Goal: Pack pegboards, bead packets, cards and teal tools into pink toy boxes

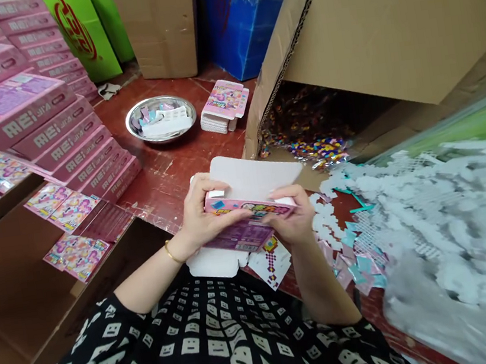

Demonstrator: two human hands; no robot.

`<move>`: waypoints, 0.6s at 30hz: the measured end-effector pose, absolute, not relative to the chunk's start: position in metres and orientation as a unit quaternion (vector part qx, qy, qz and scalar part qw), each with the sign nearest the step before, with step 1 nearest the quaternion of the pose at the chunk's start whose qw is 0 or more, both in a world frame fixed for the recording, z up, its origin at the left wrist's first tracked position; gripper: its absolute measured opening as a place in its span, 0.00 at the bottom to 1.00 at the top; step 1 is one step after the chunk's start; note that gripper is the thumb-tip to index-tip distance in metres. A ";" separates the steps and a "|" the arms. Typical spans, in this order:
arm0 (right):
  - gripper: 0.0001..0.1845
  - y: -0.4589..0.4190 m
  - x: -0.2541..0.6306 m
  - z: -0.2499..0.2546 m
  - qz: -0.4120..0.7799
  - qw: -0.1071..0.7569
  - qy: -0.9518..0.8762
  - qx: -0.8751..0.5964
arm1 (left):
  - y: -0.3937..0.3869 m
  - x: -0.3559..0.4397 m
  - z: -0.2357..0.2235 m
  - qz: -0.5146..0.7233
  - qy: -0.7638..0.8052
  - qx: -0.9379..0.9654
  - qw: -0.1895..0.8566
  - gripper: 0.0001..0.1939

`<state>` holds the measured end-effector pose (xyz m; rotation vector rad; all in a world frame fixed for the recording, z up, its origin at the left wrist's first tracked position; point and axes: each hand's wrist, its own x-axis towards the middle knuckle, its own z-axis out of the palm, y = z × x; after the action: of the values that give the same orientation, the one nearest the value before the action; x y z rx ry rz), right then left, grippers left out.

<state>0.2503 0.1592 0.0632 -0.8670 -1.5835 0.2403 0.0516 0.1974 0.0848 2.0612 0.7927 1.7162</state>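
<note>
A small pink and purple printed carton is held in front of my body, its white inner flap standing up. My left hand grips the left end, thumb along the printed edge, beside a small white side tab. At the other end, my right hand is closed on the carton, near its right side tab. Under the carton, close to my lap, lie a white flattened card piece and a sheet with a purple and yellow pixel pattern. The carton's inside is hidden from me.
Pink boxes are stacked at left, above an open carton holding printed packs. A metal bowl and a stack of flat cartons lie ahead. At right are a cardboard box of colourful beads and a pile of white pieces.
</note>
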 end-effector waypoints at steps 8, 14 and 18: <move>0.19 0.180 0.247 0.046 0.044 0.576 -0.722 -0.380 | 0.226 0.037 0.055 0.581 0.302 0.736 0.170 0.25; 0.21 0.179 0.227 0.020 -0.024 0.573 -0.725 -0.380 | 0.225 0.021 0.029 0.575 0.306 0.749 0.121 0.26; 0.40 0.172 0.218 0.025 -0.076 0.628 -0.717 -0.293 | 0.210 0.021 0.035 0.627 0.264 0.721 0.131 0.24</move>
<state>0.2180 0.1715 0.0254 -0.6725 -1.6439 -0.1752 0.0205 0.2105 0.0347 2.0925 0.7674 1.8207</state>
